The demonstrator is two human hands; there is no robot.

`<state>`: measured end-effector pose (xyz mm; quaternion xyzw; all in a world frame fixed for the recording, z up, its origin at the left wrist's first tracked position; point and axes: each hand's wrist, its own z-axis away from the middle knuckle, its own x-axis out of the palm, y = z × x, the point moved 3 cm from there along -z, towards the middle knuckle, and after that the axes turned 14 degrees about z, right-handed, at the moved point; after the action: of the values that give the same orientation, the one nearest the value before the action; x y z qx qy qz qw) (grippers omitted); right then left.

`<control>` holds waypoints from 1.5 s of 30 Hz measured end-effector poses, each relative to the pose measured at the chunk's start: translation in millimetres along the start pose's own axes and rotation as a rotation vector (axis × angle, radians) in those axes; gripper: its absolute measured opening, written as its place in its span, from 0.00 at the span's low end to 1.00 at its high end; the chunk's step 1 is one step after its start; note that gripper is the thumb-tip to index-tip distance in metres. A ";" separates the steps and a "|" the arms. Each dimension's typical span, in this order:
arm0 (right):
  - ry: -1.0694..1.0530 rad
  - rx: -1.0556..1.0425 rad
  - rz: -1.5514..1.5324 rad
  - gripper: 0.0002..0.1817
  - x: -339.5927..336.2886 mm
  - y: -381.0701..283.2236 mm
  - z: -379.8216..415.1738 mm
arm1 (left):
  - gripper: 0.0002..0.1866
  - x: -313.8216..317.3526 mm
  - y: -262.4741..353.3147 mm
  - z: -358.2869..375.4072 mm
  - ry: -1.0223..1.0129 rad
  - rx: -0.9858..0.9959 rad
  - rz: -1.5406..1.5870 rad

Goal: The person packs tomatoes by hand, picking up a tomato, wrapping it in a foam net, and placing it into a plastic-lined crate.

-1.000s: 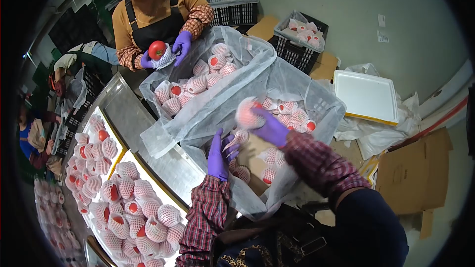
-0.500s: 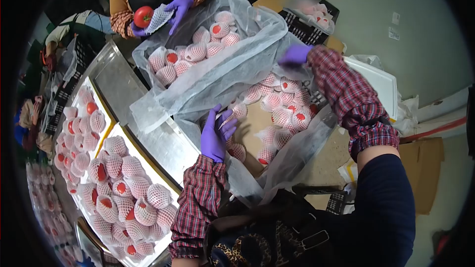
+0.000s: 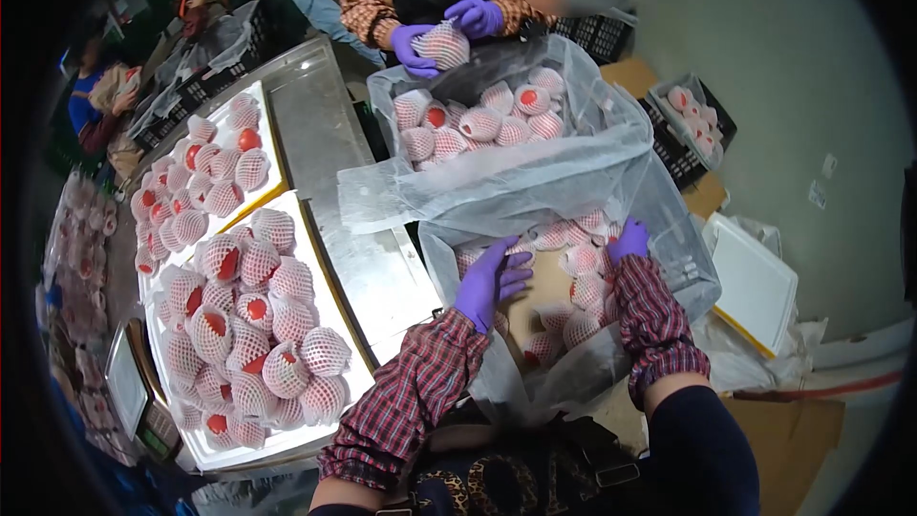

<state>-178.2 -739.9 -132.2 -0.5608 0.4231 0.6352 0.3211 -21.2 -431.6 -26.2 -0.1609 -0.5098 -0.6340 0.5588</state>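
Observation:
My left hand (image 3: 490,284), in a purple glove, hovers over the left side of a crate lined with a translucent sheet (image 3: 442,258). Its fingers are spread and nothing is in them. On the crate's right side my right hand (image 3: 628,241), gloved the same way, is down at the foam-netted tomatoes (image 3: 585,291); its fingertips are mostly hidden, so I cannot tell what it grips. Red skin shows through the white-and-pink nets. These tomatoes ring a brown bottom sheet (image 3: 537,294).
Across from me a person in purple gloves holds a netted tomato (image 3: 443,46) over a second lined crate (image 3: 382,100) of netted tomatoes. White trays (image 3: 330,301) heaped with more stand left on a metal table (image 3: 330,148). At right lie a white lid (image 3: 755,277) and a black crate (image 3: 669,139).
My right hand has come down from the far liner edge to the tomatoes at the crate's right side. The co-worker's bare tomato is now inside its net. My view has shifted left.

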 end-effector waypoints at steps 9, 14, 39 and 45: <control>-0.121 -0.018 -0.228 0.43 42.4 23.0 -33.6 | 0.24 -7.1 -7.3 -3.2 -0.025 0.008 0.051; -0.016 -0.020 0.105 0.45 -5.2 -18.9 14.8 | 0.24 -9.9 -8.4 -6.4 -0.018 -0.007 0.031; 0.104 -0.654 -1.039 0.31 -184.4 -96.7 180.5 | 0.34 21.4 -11.1 19.8 -0.271 -0.146 -0.134; 0.375 -0.603 -0.775 0.18 -199.7 -144.9 162.5 | 0.36 -5.2 -9.0 -11.8 -0.155 0.345 0.035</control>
<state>-89.1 -517.6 40.8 -0.8478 0.0332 0.4519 0.2756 -23.1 -439.8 -39.5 -0.1196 -0.6496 -0.5131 0.5481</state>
